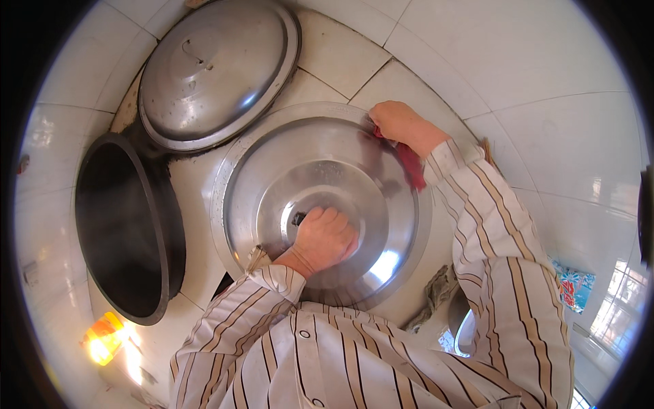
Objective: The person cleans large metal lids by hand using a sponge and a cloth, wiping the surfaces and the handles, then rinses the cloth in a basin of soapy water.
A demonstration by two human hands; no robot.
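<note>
A large round metal lid [327, 174] lies in front of me, its stepped, shiny dome facing up. My left hand [327, 237] is closed around the handle at its centre; a dark bit of that handle shows beside the knuckles. At the lid's far right rim, my right hand [403, 125] grips a red cloth [411, 166]. Part of the cloth hangs down along the edge of the lid, and the fingers holding it are mostly hidden. A dark reflection of the cloth shows on the metal.
Beyond, at the upper left, sits another metal lid [219, 76] with a wire loop. A deep black pot [127, 230] stands tilted at the left. Nearby are a yellow-orange item [104, 337], a grey rag [431, 299] and a blue printed packet [575, 289]. White tiled walls [552, 138] rise around.
</note>
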